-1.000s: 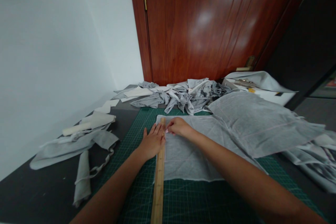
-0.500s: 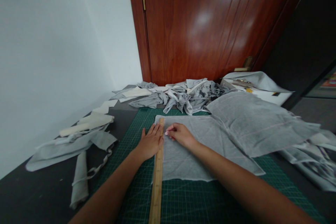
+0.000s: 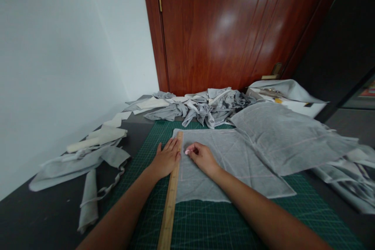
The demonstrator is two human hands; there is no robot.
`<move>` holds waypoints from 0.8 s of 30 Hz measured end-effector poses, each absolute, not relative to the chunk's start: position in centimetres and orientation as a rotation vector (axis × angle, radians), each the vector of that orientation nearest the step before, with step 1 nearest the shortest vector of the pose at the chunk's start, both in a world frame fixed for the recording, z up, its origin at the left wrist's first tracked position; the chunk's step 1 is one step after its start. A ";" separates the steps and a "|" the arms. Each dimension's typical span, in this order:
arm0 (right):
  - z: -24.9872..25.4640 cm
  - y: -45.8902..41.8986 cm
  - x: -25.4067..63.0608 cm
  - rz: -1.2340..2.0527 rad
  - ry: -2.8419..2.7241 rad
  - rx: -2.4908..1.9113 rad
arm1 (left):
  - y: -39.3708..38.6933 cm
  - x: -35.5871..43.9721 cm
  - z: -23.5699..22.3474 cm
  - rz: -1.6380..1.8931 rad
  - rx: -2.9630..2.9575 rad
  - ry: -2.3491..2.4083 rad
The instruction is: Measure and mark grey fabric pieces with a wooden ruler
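Note:
My left hand [image 3: 166,159] lies flat with its fingers stretched out, pressing on the wooden ruler [image 3: 170,207] near its far end. The ruler runs along the left side of a thin grey cloth [image 3: 216,146] and reaches past its near edge. In my right hand [image 3: 205,159], pinched between thumb and fingers, is a small pale pink piece of chalk [image 3: 186,152]. That hand is just right of the ruler, over the cloth. Faint pink lines show on the cloth. Beneath lies a green cutting mat [image 3: 205,222].
Another grey cloth [image 3: 281,136] overlaps on the right. Crumpled fabric scraps [image 3: 202,111] are heaped along the back. More scraps [image 3: 84,160] lie at left on the dark table [image 3: 38,218]. At the back right stands a white box [image 3: 307,108], before a brown door [image 3: 211,35].
The near end of the ruler has swung left, so it now lies more slanted, uncovering a pink line. My right hand has shifted slightly right and toward me.

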State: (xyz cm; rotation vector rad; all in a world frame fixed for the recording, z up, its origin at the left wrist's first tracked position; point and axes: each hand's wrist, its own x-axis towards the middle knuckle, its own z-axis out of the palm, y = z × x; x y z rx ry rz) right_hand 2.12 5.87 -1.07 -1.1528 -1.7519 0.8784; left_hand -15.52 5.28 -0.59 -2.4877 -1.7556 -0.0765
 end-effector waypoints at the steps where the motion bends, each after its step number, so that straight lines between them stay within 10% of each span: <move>1: -1.0 5.8 2.1 0.864 -1.764 -1.163 | 5.3 -15.5 -0.5 -0.073 -2.486 -1.756; 24: -1.6 5.5 0.3 1.073 -1.452 -1.081 | 5.0 -15.5 -0.3 -0.120 -2.507 -1.779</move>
